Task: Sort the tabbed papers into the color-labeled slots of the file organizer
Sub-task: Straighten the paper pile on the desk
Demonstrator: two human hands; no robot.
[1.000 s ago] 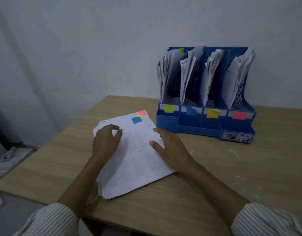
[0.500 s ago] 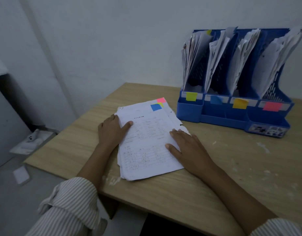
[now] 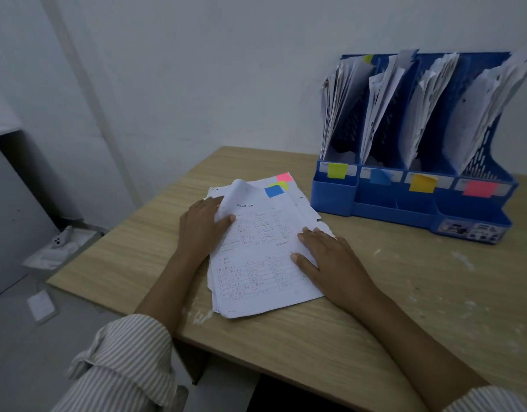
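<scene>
Four slots of the file organizer (image 3: 410, 203) hold papers. Stack (image 3: 265, 257) remains on worktop (image 3: 404, 292) before it; left hand (image 3: 201, 230) fingers pinch blue-tabbed top sheet's (image 3: 256, 221) corner, right hand (image 3: 336, 266) fingers spread flat.

The person wears a shirt of pale fabric with fine, closely spaced darker stripes. The left sleeve (image 3: 119, 361) is pushed up into bunched folds above the forearm, which is bare. The right sleeve (image 3: 494, 401) shows the same stripes and ends short of a bare forearm. Both hands, left hand (image 3: 201, 226) and right hand (image 3: 333, 260), are bare, with no rings, watch or gloves visible.
</scene>
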